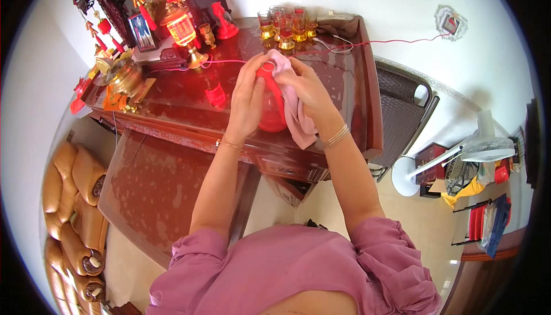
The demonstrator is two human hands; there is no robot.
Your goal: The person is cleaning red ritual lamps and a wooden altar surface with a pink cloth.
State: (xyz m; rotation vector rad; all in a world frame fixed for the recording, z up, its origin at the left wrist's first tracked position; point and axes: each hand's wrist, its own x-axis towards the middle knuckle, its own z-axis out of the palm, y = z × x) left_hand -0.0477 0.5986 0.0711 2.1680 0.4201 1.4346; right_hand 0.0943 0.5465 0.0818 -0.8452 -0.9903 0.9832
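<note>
Both my hands are raised over the dark red wooden altar table, around a glossy red ornament with a round base. It looks like a lamp or candle stand; its upper part is partly hidden by my fingers. My left hand grips its top from the left side. With my right hand I hold a pink cloth against its top and right side, and the cloth's lower end hangs down. A small ring shows at the top, between my hands. Whether the base touches the table is unclear.
Several gold-footed glasses stand at the back. A similar red stand, a lit lantern lamp and a brass incense pot are to the left. A red cord runs to the wall. A lower table sits below; a fan is at right.
</note>
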